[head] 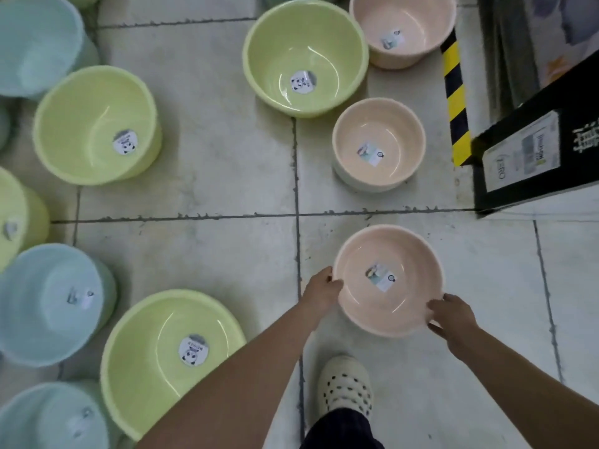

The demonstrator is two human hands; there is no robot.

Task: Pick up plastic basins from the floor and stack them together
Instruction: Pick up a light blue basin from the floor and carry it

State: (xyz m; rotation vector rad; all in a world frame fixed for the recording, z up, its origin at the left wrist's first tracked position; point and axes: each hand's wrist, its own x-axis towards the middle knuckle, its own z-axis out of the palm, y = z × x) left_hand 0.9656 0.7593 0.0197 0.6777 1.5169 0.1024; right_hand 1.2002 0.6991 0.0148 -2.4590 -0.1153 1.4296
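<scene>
Now the pink basin [359, 307] turns its open mouth straight up to the camera. It is round, so no long axis shows. It is pale and glossy, with a small label [379, 277] on its bottom. The left hand [322, 288] and right hand [452, 315] grip opposite sides of its rim, over the floor tiles [227, 254], just ahead of a cream shoe [345, 384].

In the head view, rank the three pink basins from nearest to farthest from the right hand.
1. Nearest: held pink basin, its rim gripped by the right hand.
2. Next: middle pink basin, straight ahead, mid-frame.
3. Farthest: far pink basin, at the frame's top edge.
</scene>
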